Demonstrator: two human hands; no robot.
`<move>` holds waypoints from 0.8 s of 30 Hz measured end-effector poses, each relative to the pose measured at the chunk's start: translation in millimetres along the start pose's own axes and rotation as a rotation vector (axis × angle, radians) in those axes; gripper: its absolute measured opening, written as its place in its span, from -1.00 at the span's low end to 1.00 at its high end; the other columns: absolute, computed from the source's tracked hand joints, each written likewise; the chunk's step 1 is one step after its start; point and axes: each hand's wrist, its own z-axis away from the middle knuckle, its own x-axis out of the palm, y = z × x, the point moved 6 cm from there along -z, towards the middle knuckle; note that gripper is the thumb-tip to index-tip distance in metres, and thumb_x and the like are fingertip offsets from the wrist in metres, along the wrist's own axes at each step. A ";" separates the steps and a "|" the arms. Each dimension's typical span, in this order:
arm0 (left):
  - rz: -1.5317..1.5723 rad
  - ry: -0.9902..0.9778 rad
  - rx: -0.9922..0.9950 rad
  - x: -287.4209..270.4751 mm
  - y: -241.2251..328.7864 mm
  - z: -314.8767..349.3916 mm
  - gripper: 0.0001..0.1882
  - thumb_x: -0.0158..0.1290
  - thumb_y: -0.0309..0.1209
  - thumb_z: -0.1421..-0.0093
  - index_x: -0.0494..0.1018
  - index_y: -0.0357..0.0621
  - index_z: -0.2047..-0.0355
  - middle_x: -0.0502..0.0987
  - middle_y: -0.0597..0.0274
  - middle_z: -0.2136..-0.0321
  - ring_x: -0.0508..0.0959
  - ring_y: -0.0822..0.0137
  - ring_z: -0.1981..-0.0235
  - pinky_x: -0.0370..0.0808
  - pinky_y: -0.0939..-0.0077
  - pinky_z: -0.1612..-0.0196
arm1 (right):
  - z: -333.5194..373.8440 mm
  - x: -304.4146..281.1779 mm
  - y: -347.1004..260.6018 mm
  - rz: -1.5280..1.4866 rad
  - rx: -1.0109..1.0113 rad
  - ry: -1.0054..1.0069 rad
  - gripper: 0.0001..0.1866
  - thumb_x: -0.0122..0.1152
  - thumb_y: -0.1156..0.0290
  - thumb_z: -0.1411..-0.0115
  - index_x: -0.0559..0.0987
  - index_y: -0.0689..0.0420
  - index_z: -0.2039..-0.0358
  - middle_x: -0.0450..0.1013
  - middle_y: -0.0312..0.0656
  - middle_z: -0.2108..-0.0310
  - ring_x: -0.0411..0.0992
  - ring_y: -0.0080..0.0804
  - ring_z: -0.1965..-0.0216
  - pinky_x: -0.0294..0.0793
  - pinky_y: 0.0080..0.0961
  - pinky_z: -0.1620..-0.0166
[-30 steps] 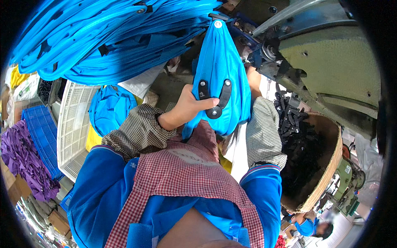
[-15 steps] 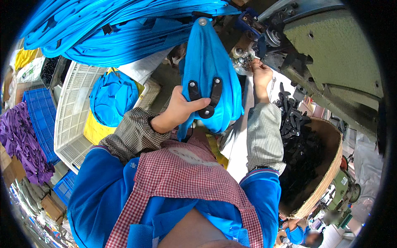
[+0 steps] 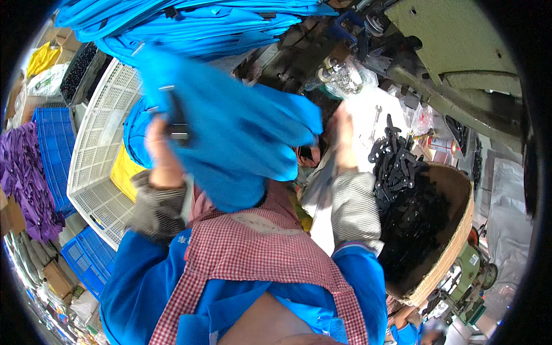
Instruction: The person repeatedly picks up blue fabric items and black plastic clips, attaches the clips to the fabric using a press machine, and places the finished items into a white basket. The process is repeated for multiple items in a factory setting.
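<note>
A folded blue cloth piece [image 3: 230,121], blurred by motion, spreads in front of my chest. My left hand [image 3: 164,152] grips its left end, where black straps with metal fasteners [image 3: 177,118] are attached. My right hand [image 3: 344,135] is apart from the cloth, just right of its tip and beside a white sheet [image 3: 371,112]. Motion smears its fingers. Right of that hand, black strap-like parts [image 3: 397,152] are piled at the mouth of a cardboard box [image 3: 445,276]. A wrench [image 3: 376,118] lies on the white sheet.
A heap of blue cloth [image 3: 190,26] lies at the far left. A white plastic basket [image 3: 100,149] stands left, with blue and yellow cloth in it. Blue crates [image 3: 54,152] and purple cloth [image 3: 29,178] are beyond. A green machine [image 3: 454,43] looms at the far right.
My left hand has swung the blue cloth left toward the basket, tilting it from upright to sideways. My right hand has drawn back from the small metal parts, toward me.
</note>
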 end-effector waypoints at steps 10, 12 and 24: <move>-0.493 0.400 0.070 -330.3 -146.9 37.0 -0.59 -0.12 -0.30 -0.22 0.24 -0.14 -0.06 0.36 0.10 0.03 0.36 0.24 0.04 0.29 0.43 -0.01 | 104.3 8.9 46.4 -0.365 0.484 -0.278 -0.45 0.03 0.22 -0.18 0.17 0.29 -0.07 0.37 0.07 0.11 0.39 -0.07 0.11 0.44 -0.11 0.09; -1.018 0.121 0.593 -89.3 -68.1 31.0 -0.63 -0.08 -0.42 -0.17 0.31 -0.27 0.01 0.38 0.08 0.03 0.34 0.25 -0.03 0.22 0.44 -0.08 | 147.4 49.3 44.9 -0.195 0.337 -0.418 -0.65 0.08 0.30 -0.16 0.39 0.23 0.10 0.44 -0.08 0.21 0.44 -0.28 0.20 0.49 -0.33 0.18; -1.279 -0.879 -0.001 118.8 -132.8 -7.0 -0.38 0.13 0.00 0.01 0.41 -0.32 0.14 0.52 0.06 0.27 0.50 0.33 0.27 0.42 0.45 0.21 | 151.6 70.8 -26.2 0.409 -0.316 -0.139 -0.83 0.14 0.48 -0.10 0.48 0.25 0.28 0.45 -0.30 0.42 0.38 -0.61 0.39 0.40 -0.62 0.28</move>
